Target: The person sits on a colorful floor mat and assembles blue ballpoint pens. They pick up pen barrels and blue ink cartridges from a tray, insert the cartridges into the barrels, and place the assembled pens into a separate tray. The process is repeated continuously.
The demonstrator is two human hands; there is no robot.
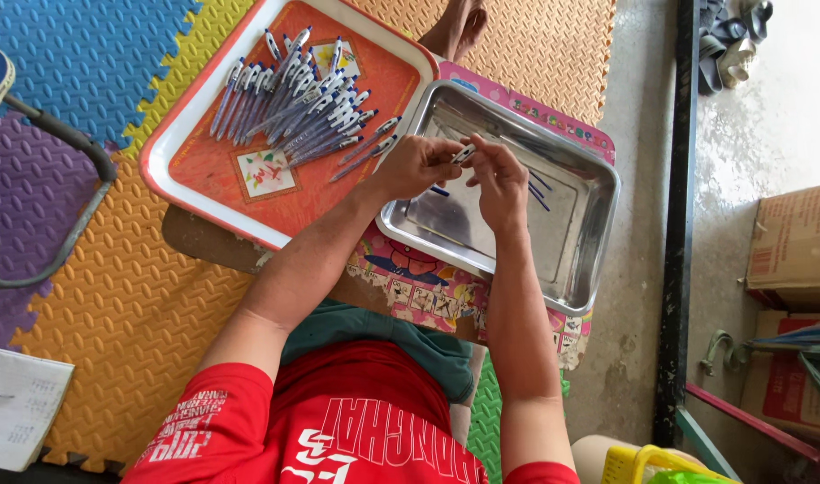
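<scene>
My left hand (416,166) and my right hand (500,179) meet over a shiny steel tray (589,242). Together they pinch a small white and blue pen part (464,153) between the fingertips. A few thin blue pen parts (537,190) lie in the steel tray near my right hand. To the left, an orange tray with a white rim (172,179) holds several blue and white pens (302,99) in a loose pile.
Both trays rest on a small low table with a colourful printed top (410,278), over foam puzzle floor mats (114,296). A bare foot (459,27) shows at the top. Cardboard boxes (795,242) stand right, a metal chair frame (69,170) left, a paper pad (15,403) bottom left.
</scene>
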